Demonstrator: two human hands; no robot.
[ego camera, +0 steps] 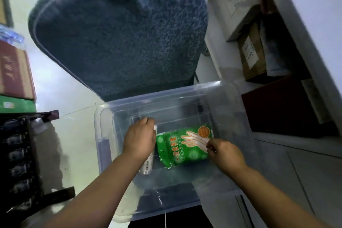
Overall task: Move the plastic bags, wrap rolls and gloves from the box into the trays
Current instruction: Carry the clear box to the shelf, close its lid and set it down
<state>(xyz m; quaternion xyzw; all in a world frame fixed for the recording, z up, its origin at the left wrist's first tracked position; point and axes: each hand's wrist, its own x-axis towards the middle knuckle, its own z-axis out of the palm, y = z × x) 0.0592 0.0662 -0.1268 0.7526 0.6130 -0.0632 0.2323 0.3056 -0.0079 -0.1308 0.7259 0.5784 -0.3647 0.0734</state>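
Note:
A clear plastic box point(231, 98) stands on a chair in front of me. Inside it lies a green pack of disposable gloves point(183, 146) with a hand printed on it. My right hand point(224, 153) pinches the pack's right edge. To the left of the pack a white wrap roll point(148, 164) lies lengthwise on the box floor. My left hand point(140, 138) is curled over the roll's upper part and hides most of it. No trays are in view.
A grey-blue cushioned chair back point(120, 29) rises behind the box. Cardboard boxes point(14, 72) and a black rack point(16, 153) stand on the left. White shelving point(296, 24) with boxes and a dark red case point(281, 105) fills the right.

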